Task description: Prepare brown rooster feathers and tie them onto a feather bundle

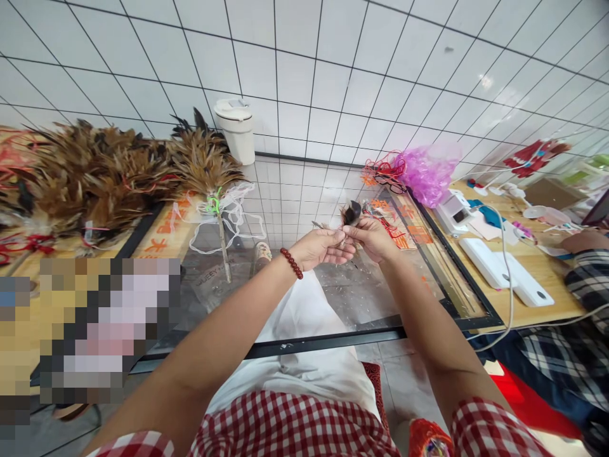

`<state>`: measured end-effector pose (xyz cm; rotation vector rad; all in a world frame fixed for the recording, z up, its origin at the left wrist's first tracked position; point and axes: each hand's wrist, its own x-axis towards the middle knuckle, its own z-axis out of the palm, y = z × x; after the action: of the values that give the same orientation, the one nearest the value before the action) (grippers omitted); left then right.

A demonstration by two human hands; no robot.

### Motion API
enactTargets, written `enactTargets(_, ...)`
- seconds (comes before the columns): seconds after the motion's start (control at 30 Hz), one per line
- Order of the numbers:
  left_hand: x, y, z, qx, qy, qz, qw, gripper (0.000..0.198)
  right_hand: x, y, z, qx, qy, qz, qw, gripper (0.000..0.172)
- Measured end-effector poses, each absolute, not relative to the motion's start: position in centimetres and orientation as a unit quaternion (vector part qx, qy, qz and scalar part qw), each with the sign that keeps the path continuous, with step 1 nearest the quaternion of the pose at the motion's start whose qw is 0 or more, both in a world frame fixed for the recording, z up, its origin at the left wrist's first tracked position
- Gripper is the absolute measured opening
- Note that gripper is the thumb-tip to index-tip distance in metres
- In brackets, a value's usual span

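Dark brown feathers [351,213] pinched in right hand [375,239]; left hand [325,249] adjoining, half curled, its grip unclear; glass tabletop [290,197] beneath, lidded cup [240,136] beyond

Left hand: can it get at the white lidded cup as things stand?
Likely yes: nothing tall seems to stand between the left hand and the white cup, though that hand is busy at the small feathers.

A white tiled wall [304,57] rose at the far side, glinting on the right. Before it stood a black-framed glass table [304,346], a wooden tabletop [566,304] at right, grey floor [399,371] below.
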<state>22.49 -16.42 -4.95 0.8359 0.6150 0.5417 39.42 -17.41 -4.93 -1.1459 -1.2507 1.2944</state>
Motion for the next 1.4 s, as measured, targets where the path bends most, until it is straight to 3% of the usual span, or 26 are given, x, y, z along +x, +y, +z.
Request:
enactTargets(0.27,22.8,-16.1,-5.2,0.337,0.338,0.372,0.796,0.014,40.0,-16.9,-4.9,-0.526,-0.537,0.417,0.511,0.032)
enactTargets(0.5,22.3,-15.3,-5.1,0.269,0.335,0.508,0.746,0.012,42.5,-17.0,-5.1,-0.675,-0.660,0.174,0.281,0.017)
enactTargets(0.7,22.6,-15.4,-4.9,0.271,0.349,0.542,0.715,0.012,40.5,-16.6,-6.6,-0.594,-0.752,0.105,0.265,0.016)
enactTargets(0.77,22.6,-15.4,-4.9,0.271,0.353,0.546,0.709,0.012,40.1,-16.6,-6.7,-0.589,-0.748,0.124,0.278,0.008)
enactTargets(0.83,22.6,-15.4,-5.0,0.268,0.356,0.548,0.708,0.011,40.1,-16.5,-6.5,-0.597,-0.695,0.194,0.350,0.009)
enactTargets(0.93,22.5,-15.3,-5.1,0.263,0.358,0.544,0.712,0.010,40.6,-16.5,-5.6,-0.580,-0.565,0.346,0.473,0.025)
enactTargets(1.03,22.5,-15.4,-5.0,0.262,0.360,0.536,0.717,0.011,40.9,-16.6,-4.6,-0.532,-0.479,0.447,0.536,0.036)
enactTargets(1.4,23.2,-16.5,-4.5,0.327,0.412,0.482,0.701,0.012,39.1,-17.5,-3.7,-0.470,-0.401,0.541,0.570,0.037)
